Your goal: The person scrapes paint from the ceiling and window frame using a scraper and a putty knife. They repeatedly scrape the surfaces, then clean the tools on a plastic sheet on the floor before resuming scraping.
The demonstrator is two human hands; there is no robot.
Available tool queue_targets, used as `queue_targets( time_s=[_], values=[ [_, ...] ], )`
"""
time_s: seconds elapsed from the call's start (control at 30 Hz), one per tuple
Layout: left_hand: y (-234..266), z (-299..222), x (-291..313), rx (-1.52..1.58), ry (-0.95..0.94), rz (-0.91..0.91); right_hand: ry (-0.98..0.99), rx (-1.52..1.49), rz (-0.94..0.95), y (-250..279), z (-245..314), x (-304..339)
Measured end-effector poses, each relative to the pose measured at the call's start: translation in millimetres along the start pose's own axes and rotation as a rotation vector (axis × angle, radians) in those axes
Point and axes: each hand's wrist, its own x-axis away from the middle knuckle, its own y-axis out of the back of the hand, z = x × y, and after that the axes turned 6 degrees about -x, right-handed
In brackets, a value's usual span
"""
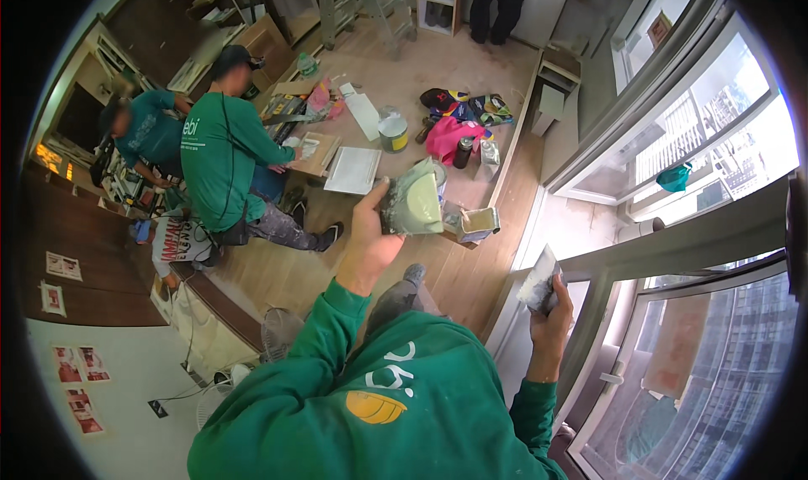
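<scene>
My left hand (368, 243) is raised in front of me, its fingers closed round the edge of a smeared, roughly square putty board (394, 212). A thick lump of pale green putty (422, 201) lies on the board. To the right, my right hand (551, 318) grips a putty knife (539, 280) with a wide blade coated in whitish residue. The knife points upward beside the grey window frame (602, 270) and stands apart from the board. Whether its blade touches the frame I cannot tell.
An open tin (480, 222) stands beyond my left hand. Farther off are a white bucket (392, 132), a pink cloth (450, 137), a dark bottle (463, 153) and a stepladder (362, 9). A co-worker in green (223, 148) bends over boards at left; an open window (656, 396) is at right.
</scene>
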Motion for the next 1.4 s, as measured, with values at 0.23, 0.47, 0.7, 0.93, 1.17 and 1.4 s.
queue_targets(
  time_s=[0.23, 0.47, 0.7, 0.93, 1.17, 1.4],
  values=[
    [-46, 2, -21, -0.198, -0.266, 0.144, 0.129, 0.029, 0.244, -99, 11, 13],
    [-83, 20, -6, -0.205, -0.324, 0.221, 0.248, -0.106, 0.278, -162, -20, 18],
    [-83, 43, 21, -0.776, -0.539, 0.258, 0.666, 0.182, 0.216, -165, -19, 19],
    [-88, 23, 37, -1.344, -0.596, 0.571, 0.896, 0.525, 0.335, -145, 11, 13],
    [-61, 24, 24, -1.171, -0.426, 0.121, 1.014, 0.565, 0.680, -148, 35, 43],
    [-69, 42, 32, -0.553, -0.027, 0.351, 1.222, 0.721, 0.701, -153, 4, 53]
  ],
)
